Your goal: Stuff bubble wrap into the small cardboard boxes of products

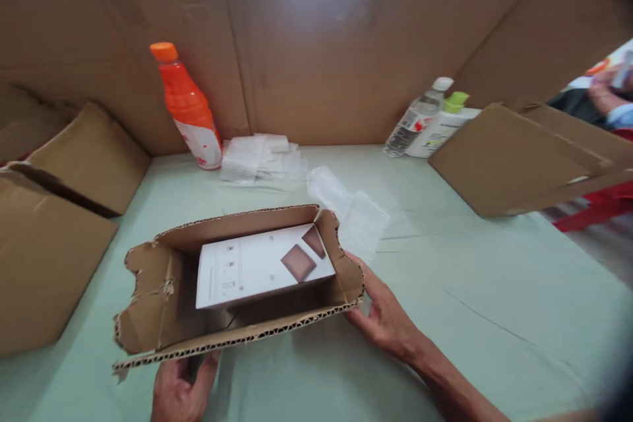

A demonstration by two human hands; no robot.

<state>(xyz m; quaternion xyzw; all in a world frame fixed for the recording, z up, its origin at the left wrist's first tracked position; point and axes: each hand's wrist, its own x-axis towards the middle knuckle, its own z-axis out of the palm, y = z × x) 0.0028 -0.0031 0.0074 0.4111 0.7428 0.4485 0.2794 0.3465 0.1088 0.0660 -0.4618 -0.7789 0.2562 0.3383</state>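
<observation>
Inside a brown carton with no lid over it, a white box lies snug toward the far wall, printed face up, a bare strip left on the near side. So the box is in and the carton's top is uncovered; that's as much as I can call done or not done.

Right hand has the carton's right end, fingers curled partway with the thumb on the near side. Left hand is under the near wall toward the left, thumb and fingers parted, but the tips are hidden, so I honestly can't tell how firm that hold is, or if the carton's off the table.

Bubble wrap sits loose just past the right end, unused as far as I can see. More clear plastic is flat further back beside an orange bottle. Over on the right, a clear bottle and a green-capped white bottle lean near the cardboard backdrop.
</observation>
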